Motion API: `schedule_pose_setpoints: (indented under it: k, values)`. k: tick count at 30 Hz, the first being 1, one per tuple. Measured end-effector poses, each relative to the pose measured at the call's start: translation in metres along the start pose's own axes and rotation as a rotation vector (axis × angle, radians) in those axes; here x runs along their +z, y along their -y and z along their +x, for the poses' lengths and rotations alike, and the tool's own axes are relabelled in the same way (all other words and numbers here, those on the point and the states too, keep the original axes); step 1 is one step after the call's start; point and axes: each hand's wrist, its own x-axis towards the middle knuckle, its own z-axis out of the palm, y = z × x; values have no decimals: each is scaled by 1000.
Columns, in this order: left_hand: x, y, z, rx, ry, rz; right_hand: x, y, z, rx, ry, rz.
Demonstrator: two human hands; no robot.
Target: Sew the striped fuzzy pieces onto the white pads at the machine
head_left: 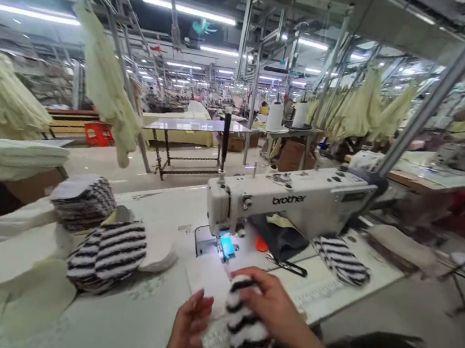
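A black-and-white striped fluffy fabric piece (246,335) hangs from my right hand (275,305), pinched between thumb and fingers near its top end. Just left of it, my left hand (190,328) is raised with loosely curled fingers, slightly blurred, and I see nothing in it. Both hands are in front of a white sewing machine (289,201), whose needle area is lit blue-white. A white sheet (205,282) lies on the table by the needle plate. Scissors (289,267) with dark handles rest under the machine arm, beside dark cloth (279,237) and an orange item (261,244).
Stacks of striped pieces (122,251) and white cut pieces (25,252) cover the table's left side. Another striped piece (343,260) lies right of the machine. A metal post (435,98) slants up at right. Yellowish cloth (103,77) hangs at left.
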Motion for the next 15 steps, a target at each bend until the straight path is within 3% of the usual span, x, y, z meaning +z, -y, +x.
schedule_pose_setpoints:
  k: [3, 5, 8, 15]
  values:
    - [13, -11, 4, -36, 210, 184, 4, -9, -4, -60, 51, -75]
    - [18, -19, 6, -128, 265, 220, 4, -14, -9, -68, 38, -24]
    - [20, -26, 10, -193, 285, 187, 0, -16, -15, -23, 86, -78]
    - [20, -26, 8, -116, 268, 222, 5, -14, -22, 24, 7, -273]
